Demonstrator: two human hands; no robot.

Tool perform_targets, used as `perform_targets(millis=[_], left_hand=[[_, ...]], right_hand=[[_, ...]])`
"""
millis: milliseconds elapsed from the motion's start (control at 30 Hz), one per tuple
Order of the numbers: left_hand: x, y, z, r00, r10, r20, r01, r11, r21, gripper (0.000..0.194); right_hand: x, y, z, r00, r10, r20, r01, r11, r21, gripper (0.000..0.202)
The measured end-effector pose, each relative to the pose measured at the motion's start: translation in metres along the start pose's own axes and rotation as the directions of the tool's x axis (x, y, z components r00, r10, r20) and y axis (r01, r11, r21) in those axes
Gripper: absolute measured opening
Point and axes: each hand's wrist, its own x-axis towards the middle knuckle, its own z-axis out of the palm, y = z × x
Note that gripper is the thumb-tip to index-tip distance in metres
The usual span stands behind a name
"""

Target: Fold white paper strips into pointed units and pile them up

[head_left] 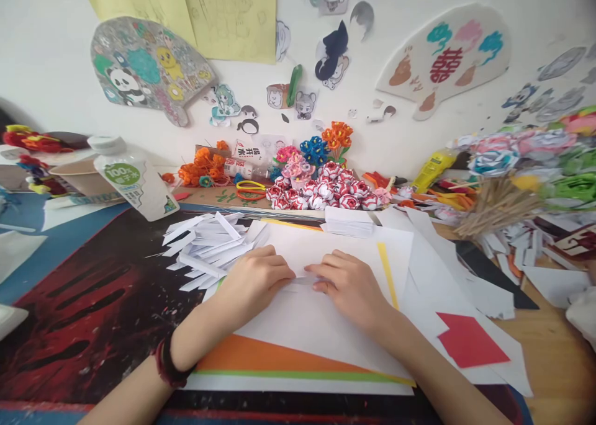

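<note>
My left hand (256, 282) and my right hand (347, 282) face each other over a white sheet (302, 326). Between them is a small white paper strip (303, 281), its ends pinched by the fingers of both hands. White on white makes its outline hard to see. Just left of my left hand lies a loose pile of folded white paper strips (202, 251). Beyond my right hand sits a small stack of white paper pieces (348, 221). Orange paper (279, 355) and a green edge show beneath the white sheet.
At the back stand red-and-white paper flowers (330, 189) and a white bottle (135, 180). To the right are a red paper piece (472, 340), flowers on a bundle of sticks (500, 208) and scattered scraps. A dark mat (93, 307) covers the left side.
</note>
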Motion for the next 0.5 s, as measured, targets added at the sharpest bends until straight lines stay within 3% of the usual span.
perform_targets(millis=[300, 500], left_hand=[[-0.0026, 0.0047, 0.0026, 0.985, 0.171, 0.027, -0.172, 0.949, 0.264, 0.017], [-0.0023, 0.008, 0.001, 0.983, 0.171, 0.072, -0.185, 0.936, 0.3, 0.015]], right_hand=[[-0.0049, -0.0024, 0.002, 0.992, -0.126, -0.024, 0.12, 0.978, -0.168, 0.011], [-0.0062, -0.0072, 0.0012, 0.986, -0.165, 0.018, 0.165, 0.955, -0.249, 0.016]])
